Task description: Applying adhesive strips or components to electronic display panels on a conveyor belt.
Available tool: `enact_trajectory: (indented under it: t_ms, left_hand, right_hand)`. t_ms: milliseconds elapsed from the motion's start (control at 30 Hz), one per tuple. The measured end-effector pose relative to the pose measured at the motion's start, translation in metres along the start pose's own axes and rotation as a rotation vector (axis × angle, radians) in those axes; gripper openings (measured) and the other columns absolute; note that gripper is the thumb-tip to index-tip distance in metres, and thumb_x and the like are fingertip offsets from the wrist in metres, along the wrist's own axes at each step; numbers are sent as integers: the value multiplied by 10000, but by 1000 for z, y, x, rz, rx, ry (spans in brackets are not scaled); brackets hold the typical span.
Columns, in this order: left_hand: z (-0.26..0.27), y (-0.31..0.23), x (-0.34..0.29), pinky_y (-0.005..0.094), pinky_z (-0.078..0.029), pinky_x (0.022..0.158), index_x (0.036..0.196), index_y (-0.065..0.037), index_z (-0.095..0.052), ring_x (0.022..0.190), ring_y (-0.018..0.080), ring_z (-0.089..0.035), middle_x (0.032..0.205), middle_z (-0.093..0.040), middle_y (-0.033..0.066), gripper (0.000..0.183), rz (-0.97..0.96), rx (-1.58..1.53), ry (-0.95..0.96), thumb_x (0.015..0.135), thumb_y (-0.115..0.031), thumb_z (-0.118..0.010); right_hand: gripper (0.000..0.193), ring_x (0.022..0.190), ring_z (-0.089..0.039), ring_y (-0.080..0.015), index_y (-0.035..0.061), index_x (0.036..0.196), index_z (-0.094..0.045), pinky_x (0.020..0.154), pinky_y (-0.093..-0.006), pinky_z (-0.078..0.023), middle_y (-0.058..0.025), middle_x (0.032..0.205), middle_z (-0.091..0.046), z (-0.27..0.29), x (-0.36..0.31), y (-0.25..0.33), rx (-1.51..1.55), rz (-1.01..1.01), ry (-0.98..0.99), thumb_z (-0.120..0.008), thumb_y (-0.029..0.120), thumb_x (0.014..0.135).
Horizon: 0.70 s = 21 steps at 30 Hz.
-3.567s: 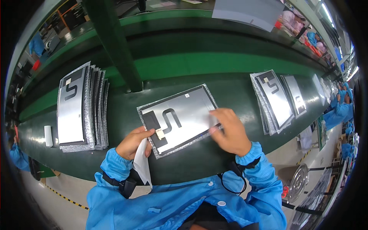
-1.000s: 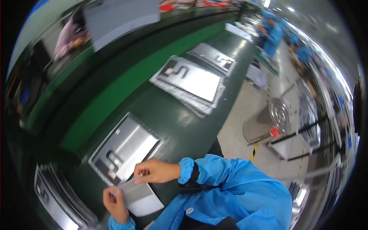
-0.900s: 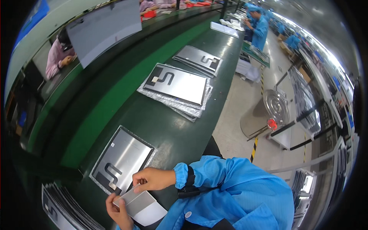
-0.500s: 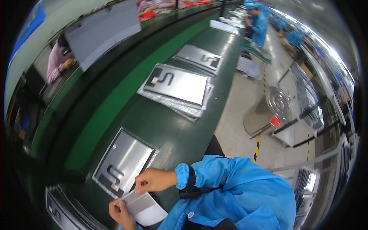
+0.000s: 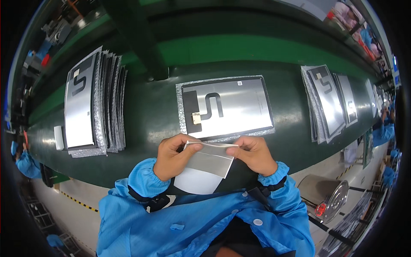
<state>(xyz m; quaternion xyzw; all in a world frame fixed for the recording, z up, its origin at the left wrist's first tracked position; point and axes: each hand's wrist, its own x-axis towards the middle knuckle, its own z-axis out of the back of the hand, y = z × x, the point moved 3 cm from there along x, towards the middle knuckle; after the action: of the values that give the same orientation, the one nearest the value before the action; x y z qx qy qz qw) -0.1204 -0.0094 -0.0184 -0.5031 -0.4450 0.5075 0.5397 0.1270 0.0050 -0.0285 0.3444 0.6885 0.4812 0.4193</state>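
Note:
My left hand (image 5: 173, 157) and my right hand (image 5: 256, 156) pinch the two upper corners of a thin grey sheet (image 5: 207, 165), thumbs on top. Its upper edge bows slightly between them. A white sheet (image 5: 197, 182) hangs below and behind the grey one; whether the two are joined I cannot tell. Just beyond my fingers a flat silver panel (image 5: 246, 109) lies on bubble wrap (image 5: 180, 105). It has a black frame, a black S-shaped strip (image 5: 216, 105) and a small pale connector tab (image 5: 196, 118) at its left side.
On the green table (image 5: 147, 107) a leaning stack of similar panels (image 5: 81, 111) in bubble wrap stands at left, beside a small white piece (image 5: 58, 137). More panels (image 5: 327, 100) lie at right. A metal drum (image 5: 332, 199) stands on the floor at right. Co-workers in blue are at both ends.
My view has swung left, so the nearest panel now lies straight ahead. Both hands now hold the sheet level by its upper corners; before, the right hand was at its upper edge.

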Motion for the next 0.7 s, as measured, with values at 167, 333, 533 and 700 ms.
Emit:
enact_trajectory:
  t_ms: [167, 333, 533, 700]
  left_hand:
    - [3, -3, 0, 259, -543, 739, 1037, 17, -717, 840, 104, -678, 930, -739, 68, 131, 81, -95, 40, 953, -81, -739]
    - [-2, -3, 0, 268, -548, 757, 1061, 13, -713, 876, 115, -683, 978, -729, 77, 149, 10, -46, 90, 943, -70, -749]
    - [-10, -4, 2, 276, -537, 835, 1107, -1, -709, 978, 134, -677, 1065, -721, 84, 192, 46, -177, 131, 928, -51, -758]
    - [-12, -2, 6, 288, -524, 874, 1090, -9, -718, 997, 139, -672, 1074, -721, 83, 167, 57, -139, 208, 930, -43, -751]
  right_hand:
    - [185, 808, -632, -71, 14, 1007, -700, 725, -223, -504, -27, 923, -711, -10, 3, 5, 41, 41, -43, -810, 128, 911]
    - [205, 903, -629, -106, 40, 1006, -702, 794, -256, -504, -29, 978, -690, -19, 4, 10, -71, 169, -48, -836, 132, 881]
    - [170, 883, -645, -151, 45, 966, -717, 785, -293, -501, -51, 947, -704, -17, 3, 15, -350, 254, -54, -824, 147, 883]
    - [155, 838, -658, -151, 22, 929, -724, 763, -294, -507, -61, 897, -724, -15, 1, 13, -347, 206, -64, -806, 150, 900]
